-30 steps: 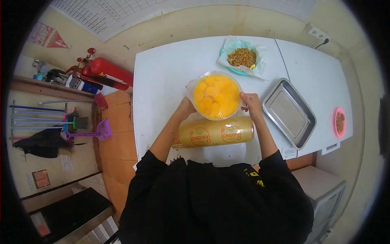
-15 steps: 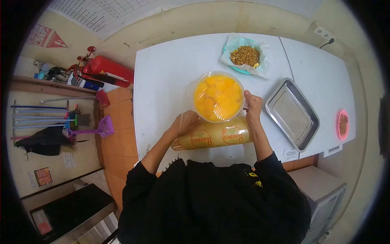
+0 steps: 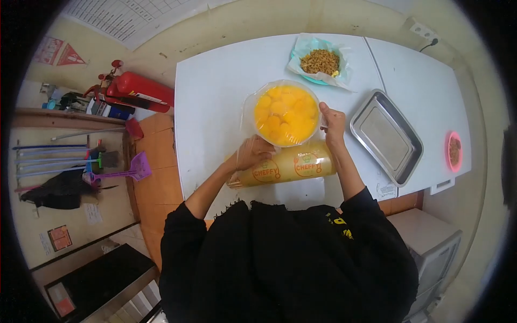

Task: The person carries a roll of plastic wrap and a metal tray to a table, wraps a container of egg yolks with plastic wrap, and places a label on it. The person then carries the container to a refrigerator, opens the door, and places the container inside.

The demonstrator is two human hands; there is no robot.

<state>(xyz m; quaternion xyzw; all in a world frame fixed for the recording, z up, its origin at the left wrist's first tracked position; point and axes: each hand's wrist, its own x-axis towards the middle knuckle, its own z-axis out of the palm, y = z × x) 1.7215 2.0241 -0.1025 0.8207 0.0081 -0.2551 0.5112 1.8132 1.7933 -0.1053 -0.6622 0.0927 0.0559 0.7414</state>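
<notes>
A clear jug of egg yolks (image 3: 285, 114) sits in the middle, with transparent plastic wrap (image 3: 249, 116) over its top and spreading past its left side. My right hand (image 3: 333, 125) is closed around the jug's handle on the right. At the jug's lower left, my left hand (image 3: 253, 153) has its fingers curled against the wrap; the fingertips are partly hidden. Just below the jug, between my forearms, lies a wide roll of cling film (image 3: 288, 167) with orange "CHEFFY" print.
A metal tray (image 3: 386, 137) lies to the right of my right hand. Behind the jug stands a paper-lined turquoise bowl (image 3: 318, 62) of brown crumbly food. A pink dish (image 3: 454, 152) is at the far right of the white table (image 3: 215, 86). Red fire extinguishers (image 3: 141, 90) stand at the left.
My left hand has shifted slightly right, further over the film roll. The jug's top shows less glare, with the yolks clearer. The whole view has shifted a little; my right hand keeps the handle.
</notes>
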